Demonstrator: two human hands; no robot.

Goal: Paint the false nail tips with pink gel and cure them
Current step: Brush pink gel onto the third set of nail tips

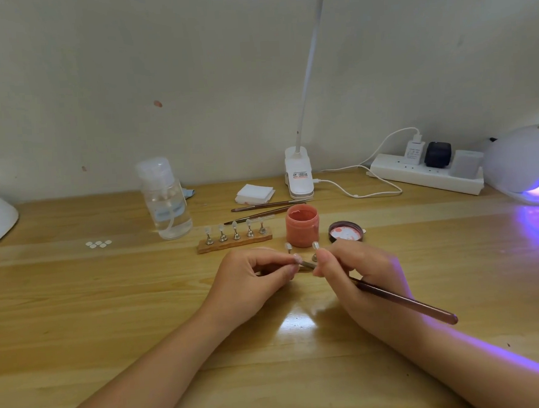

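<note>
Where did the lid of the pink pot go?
The lid lies upside down on the wooden table, just right of the open pink gel jar.

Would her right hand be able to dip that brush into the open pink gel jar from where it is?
Probably yes. The right hand grips the brush, and the pink gel jar stands uncapped just beyond it, its lid set aside. Only two small nail-tip stands sit between, low enough to pass over.

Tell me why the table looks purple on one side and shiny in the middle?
Head view: the nail lamp at the right glows violet and tints the table and the right forearm; the white glare patch between the arms mirrors the desk lamp overhead; the wide lens bends the table's edge.
</note>
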